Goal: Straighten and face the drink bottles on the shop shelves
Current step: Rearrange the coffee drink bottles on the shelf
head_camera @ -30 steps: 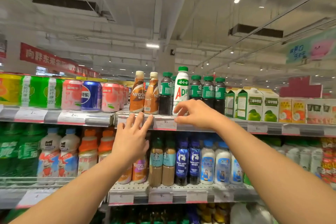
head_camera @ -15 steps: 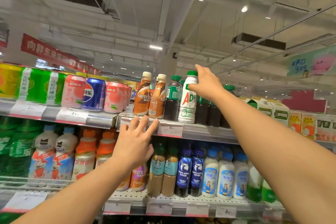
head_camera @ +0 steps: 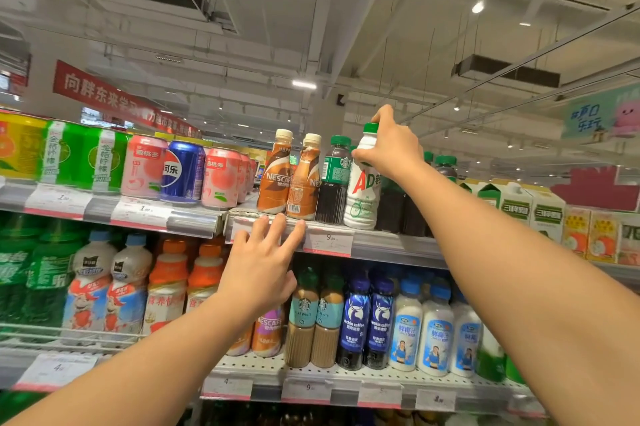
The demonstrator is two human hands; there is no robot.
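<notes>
A white AD bottle (head_camera: 360, 199) with a green cap stands upright at the front of the top shelf (head_camera: 388, 245). My right hand (head_camera: 389, 145) grips its neck and cap from above. To its left stand a dark Starbucks bottle (head_camera: 334, 183) and two brown Nescafe bottles (head_camera: 289, 180). More dark green-capped bottles (head_camera: 445, 166) sit behind my right wrist, partly hidden. My left hand (head_camera: 261, 270) has straight fingers, and its fingertips touch the shelf's front edge below the Nescafe bottles.
Pink, blue and green cans (head_camera: 180, 171) line the top shelf to the left. Green and white cartons (head_camera: 516, 207) stand on the right. The lower shelf (head_camera: 311, 387) holds coffee bottles, milk bottles and orange-capped drinks. Price tags run along the shelf edges.
My right hand rose from the shelf edge to the top of the AD bottle and closed round its neck. My left hand stayed at the shelf edge.
</notes>
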